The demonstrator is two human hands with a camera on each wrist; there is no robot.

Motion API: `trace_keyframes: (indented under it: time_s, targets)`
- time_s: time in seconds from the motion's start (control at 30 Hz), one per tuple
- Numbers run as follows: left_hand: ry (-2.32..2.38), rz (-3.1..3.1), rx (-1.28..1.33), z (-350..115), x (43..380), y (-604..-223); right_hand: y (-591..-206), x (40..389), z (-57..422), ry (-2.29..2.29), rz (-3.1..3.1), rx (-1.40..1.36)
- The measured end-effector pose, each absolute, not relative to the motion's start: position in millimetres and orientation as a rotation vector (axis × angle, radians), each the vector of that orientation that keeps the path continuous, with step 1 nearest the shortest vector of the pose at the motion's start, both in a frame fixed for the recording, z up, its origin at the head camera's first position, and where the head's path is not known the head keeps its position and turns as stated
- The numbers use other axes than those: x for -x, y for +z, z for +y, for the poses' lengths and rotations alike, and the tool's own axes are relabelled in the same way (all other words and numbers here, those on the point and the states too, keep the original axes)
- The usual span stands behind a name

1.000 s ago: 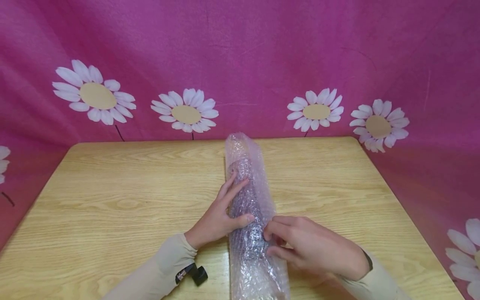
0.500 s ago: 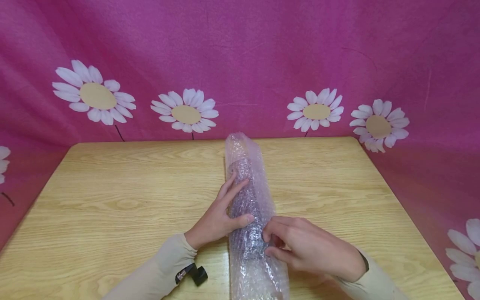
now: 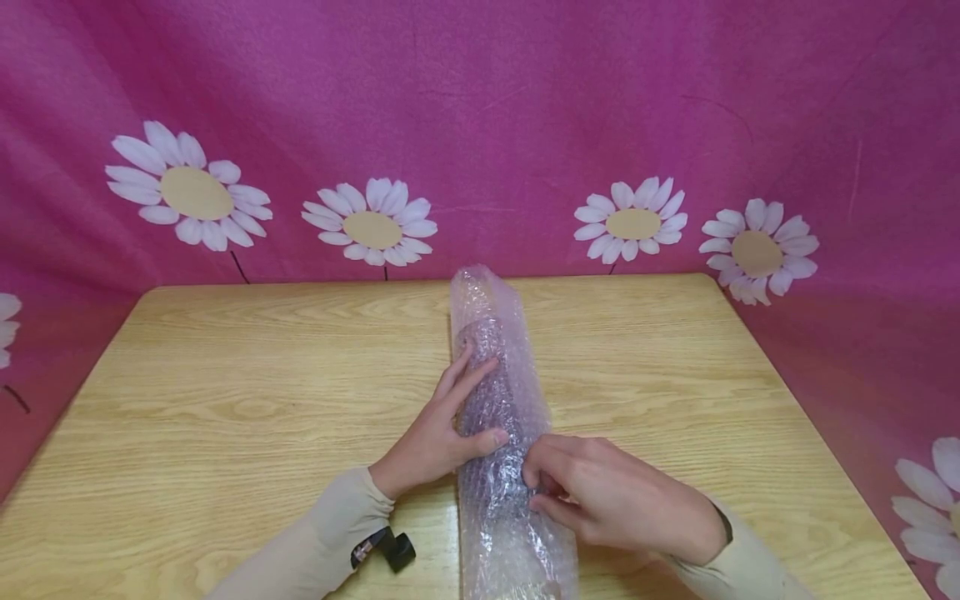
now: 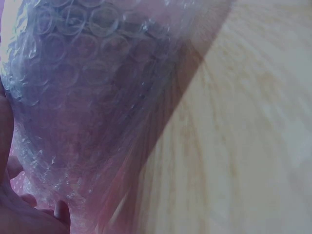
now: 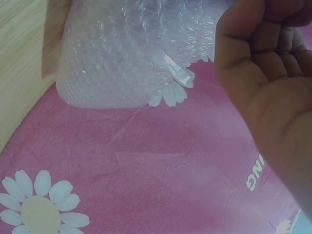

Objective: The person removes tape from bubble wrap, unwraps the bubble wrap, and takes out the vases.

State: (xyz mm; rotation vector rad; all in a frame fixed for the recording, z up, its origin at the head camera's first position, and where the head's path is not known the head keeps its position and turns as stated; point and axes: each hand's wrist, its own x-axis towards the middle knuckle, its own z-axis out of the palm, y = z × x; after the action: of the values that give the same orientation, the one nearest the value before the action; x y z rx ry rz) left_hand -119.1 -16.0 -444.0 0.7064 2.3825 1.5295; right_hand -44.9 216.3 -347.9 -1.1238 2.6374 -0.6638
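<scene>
A long bundle of clear bubble wrap (image 3: pixel 491 392) runs lengthwise over the wooden table, with something dark inside whose kind is hidden. My left hand (image 3: pixel 431 437) rests on the bundle's left side, fingers spread and thumb over the top. Its fingers (image 4: pixel 29 217) touch the wrap's side in the left wrist view. On the other side my right hand (image 3: pixel 615 492) has curled fingers and pinches the bubble wrap near its edge. In the right wrist view those curled fingers (image 5: pixel 280 53) stand beside the wrap, and a shiny clear strip (image 5: pixel 178 70) shows at the wrap's end.
The light wood table (image 3: pixel 247 392) has its far edge against a pink curtain (image 3: pixel 495 125) printed with white daisies. A small black object (image 3: pixel 397 550) shows at the left sleeve's cuff. The near end of the bundle runs out of the head view.
My right hand has slid very slightly left over the wrap, still pinching. The left hand and the bundle stay where they were.
</scene>
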Motion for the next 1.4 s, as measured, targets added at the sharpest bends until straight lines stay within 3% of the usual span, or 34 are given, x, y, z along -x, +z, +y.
trace_keyframes:
  time_s: [1.4]
  targets:
    - [1.537,2.367,-0.719,-16.5,117.5,-442.3,-350.9,46.9,215.4,-0.631,2.631,1.254]
